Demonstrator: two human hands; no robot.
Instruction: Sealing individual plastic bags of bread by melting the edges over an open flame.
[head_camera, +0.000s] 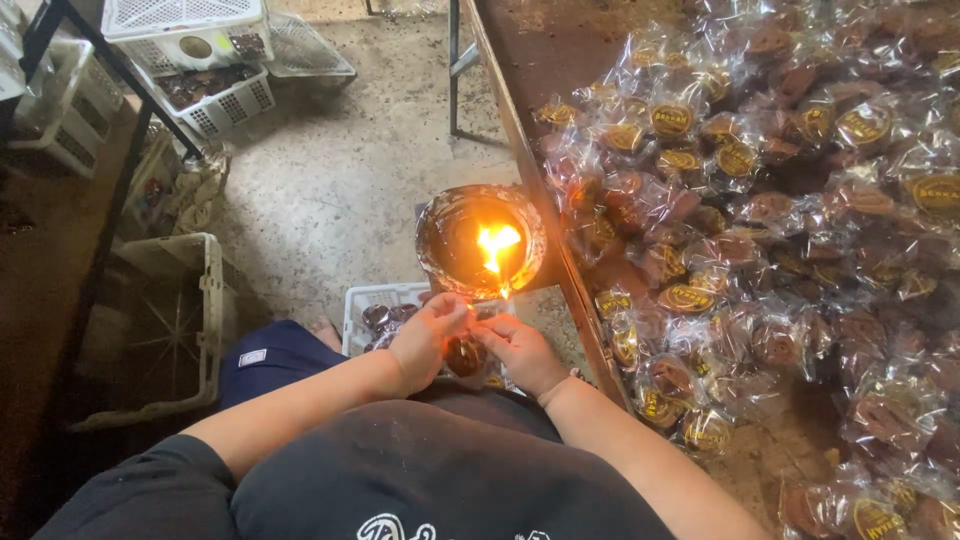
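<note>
A seated person, seen from above, holds both hands together just below a burning flame (497, 243) in a shallow foil-lined bowl (440, 225). The left hand (425, 338) and right hand (520, 348) have their fingers curled closed around a small brown sweet in clear plastic wrap (466, 354), pinched between them, its upper edge near the flame. To the right, a long table (520, 60) is heaped with wrapped brown sweets (760, 210), many bearing round gold labels. A white plastic crate (180, 300) stands on the concrete floor at the left, with more white baskets (190, 40) far left.
</note>
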